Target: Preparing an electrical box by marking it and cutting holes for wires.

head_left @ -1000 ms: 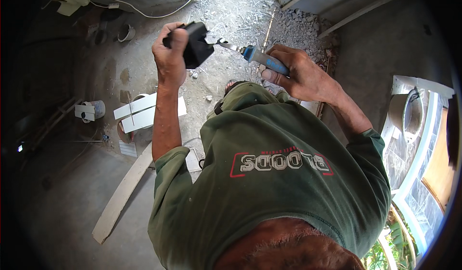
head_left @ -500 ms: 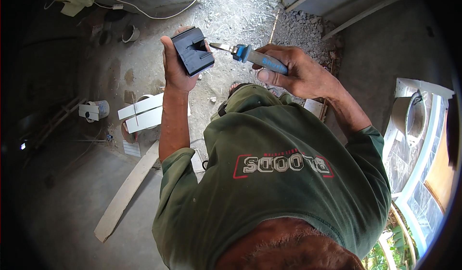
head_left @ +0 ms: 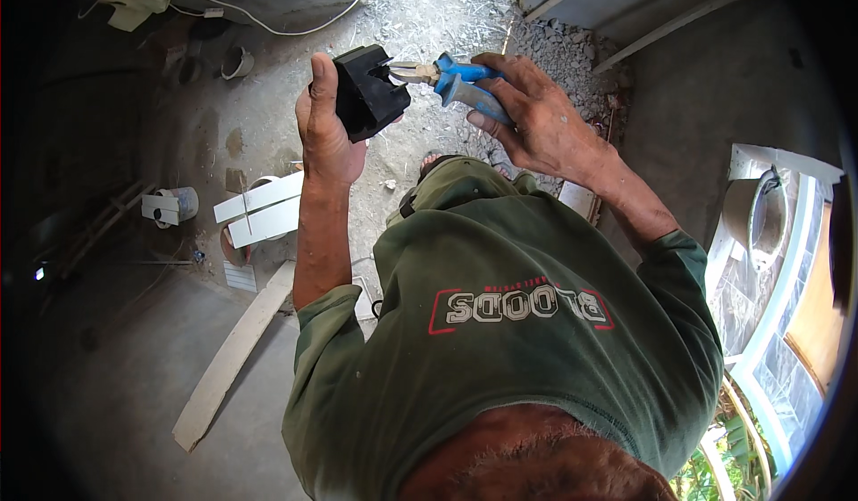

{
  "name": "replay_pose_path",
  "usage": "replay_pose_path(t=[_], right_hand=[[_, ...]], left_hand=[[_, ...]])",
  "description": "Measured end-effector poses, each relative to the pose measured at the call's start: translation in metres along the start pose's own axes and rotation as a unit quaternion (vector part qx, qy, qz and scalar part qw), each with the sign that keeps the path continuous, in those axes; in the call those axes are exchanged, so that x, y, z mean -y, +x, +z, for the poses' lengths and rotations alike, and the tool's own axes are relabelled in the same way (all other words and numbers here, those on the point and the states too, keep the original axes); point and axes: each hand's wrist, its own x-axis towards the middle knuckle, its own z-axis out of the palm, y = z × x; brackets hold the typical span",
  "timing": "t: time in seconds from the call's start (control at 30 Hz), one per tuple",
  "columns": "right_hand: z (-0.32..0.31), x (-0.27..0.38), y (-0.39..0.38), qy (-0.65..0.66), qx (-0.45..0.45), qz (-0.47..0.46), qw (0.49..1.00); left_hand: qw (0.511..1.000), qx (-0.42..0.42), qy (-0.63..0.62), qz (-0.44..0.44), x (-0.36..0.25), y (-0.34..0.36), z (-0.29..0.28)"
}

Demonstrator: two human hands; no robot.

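A black plastic box-like piece [head_left: 368, 97] with a notch in its right side is held up in my left hand [head_left: 327, 130], the thumb along its left edge. My right hand [head_left: 541, 112] is closed around the handles of blue and grey pliers [head_left: 466, 83]. The handles are spread a little. The metal jaws reach the notched edge of the black piece; whether they grip it I cannot tell. My left fingers are mostly hidden behind the piece.
White boards [head_left: 261, 208] lie on the floor to the left, near a small white bucket [head_left: 185, 202]. A long pale plank [head_left: 234, 358] stretches below them. Gravel [head_left: 572, 67] covers the ground at the far right, and a pale cable [head_left: 268, 25] runs along the far left.
My left hand has tilted the black piece, showing more of its side. The pliers have turned so both handles show, and their jaws have come to the piece's notched edge.
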Motion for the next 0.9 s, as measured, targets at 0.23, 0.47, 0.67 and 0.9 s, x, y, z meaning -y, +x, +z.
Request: replay_pose_path(t=[0.23,0.47,0.67,0.9], right_hand=[[-0.005,-0.005,-0.003,0.022,-0.001,-0.026,0.999],[-0.006,-0.005,-0.004,0.015,0.022,-0.002,1.0],[0.005,-0.008,-0.008,0.146,0.04,0.024,0.988],[-0.002,-0.003,-0.008,0.49,0.184,0.162,0.837]], left_hand=[[1.0,-0.005,-0.009,0.027,0.003,-0.001,-0.003],[0.998,-0.028,0.007,0.048,0.003,-0.004,0.004],[0.992,-0.016,0.051,0.112,0.014,0.002,-0.006],[0.893,0.269,-0.358,-0.042,0.012,0.004,-0.024]])
